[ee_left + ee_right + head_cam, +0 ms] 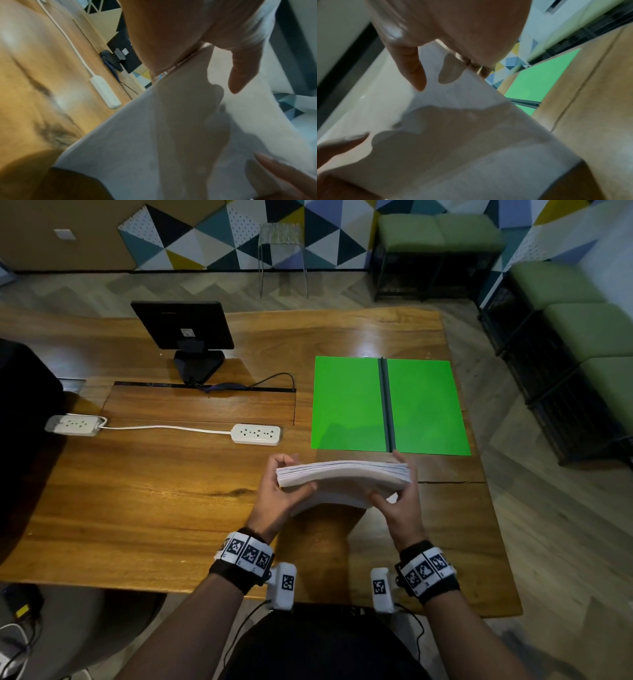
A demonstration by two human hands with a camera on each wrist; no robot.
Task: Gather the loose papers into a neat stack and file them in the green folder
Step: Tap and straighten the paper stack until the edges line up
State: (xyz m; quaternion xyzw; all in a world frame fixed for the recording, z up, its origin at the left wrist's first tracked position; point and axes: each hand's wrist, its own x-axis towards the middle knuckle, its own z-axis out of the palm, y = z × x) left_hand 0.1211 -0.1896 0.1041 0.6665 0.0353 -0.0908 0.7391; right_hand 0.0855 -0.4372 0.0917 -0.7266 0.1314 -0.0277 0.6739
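Both hands up off the table [137,508], one at each end of a stack of papers [342,479]. Left hand [279,494] grips the stack's left end, fingers curled over the far side, thumb on the near face. Right hand [399,501] grips the right end the same way, thumb pressed on the near face, fingers wrapped behind. Stack stands on its long edge, upper edge fanned slightly, sheets bowed between the two grips; bottom edge looks to be at or just above the wood, cannot tell which. Left wrist view: thumb [240,70] lies on white paper, blurred. Right wrist view: thumb [409,65] likewise on the sheet, green showing beyond. Green folder [346,402] lies open and flat just past the hands, slightly toward the right hand's side, dark spine [386,405] down its middle, nothing on it. Beyond the left hand: white power strip [256,434], its cord running to a second strip [73,425]; further off, a small monitor [183,325] seen from behind.
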